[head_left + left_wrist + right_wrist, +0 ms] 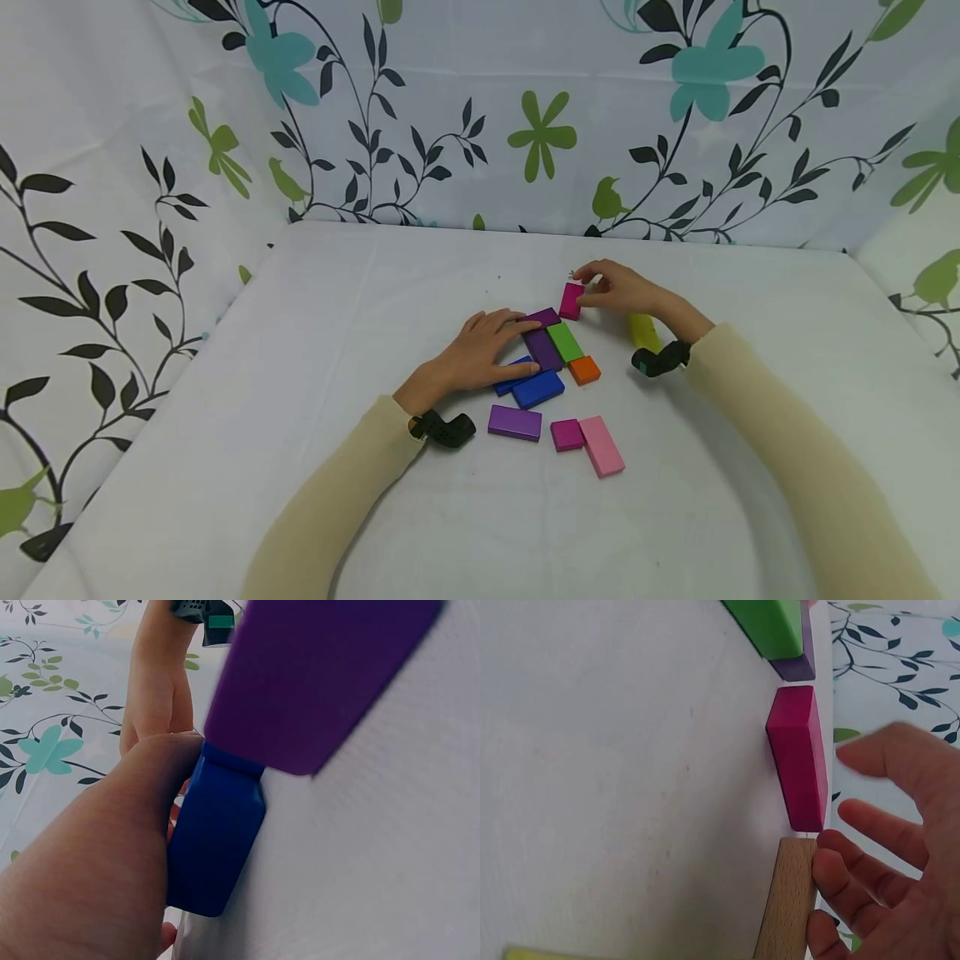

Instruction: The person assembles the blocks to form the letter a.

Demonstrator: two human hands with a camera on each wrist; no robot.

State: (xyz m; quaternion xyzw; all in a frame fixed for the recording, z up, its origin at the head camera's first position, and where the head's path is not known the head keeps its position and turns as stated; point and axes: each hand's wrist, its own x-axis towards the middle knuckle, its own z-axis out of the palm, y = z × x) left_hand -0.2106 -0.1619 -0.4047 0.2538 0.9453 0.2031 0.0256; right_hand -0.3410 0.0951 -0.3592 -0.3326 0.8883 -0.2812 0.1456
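Note:
My left hand (480, 350) lies spread beside a cluster of flat blocks. Its forefinger reaches over a dark purple block (543, 317), and its thumb lies over a partly covered blue block (507, 375). Also in the cluster are another dark purple block (542, 348), a green block (566, 342), an orange block (584, 370) and a second blue block (538, 389). My right hand (617, 286) hovers by a magenta block (799, 761), thumb apart from it. Its loosely bent fingers touch a plain wooden block (786, 900), hidden beneath the hand in the head view.
A yellow block (644, 332) lies under the right forearm. Nearer the front are a lighter purple block (514, 423), a magenta block (567, 435) and a pink block (602, 447). A patterned cloth (450, 75) rises behind the white tabletop (375, 275).

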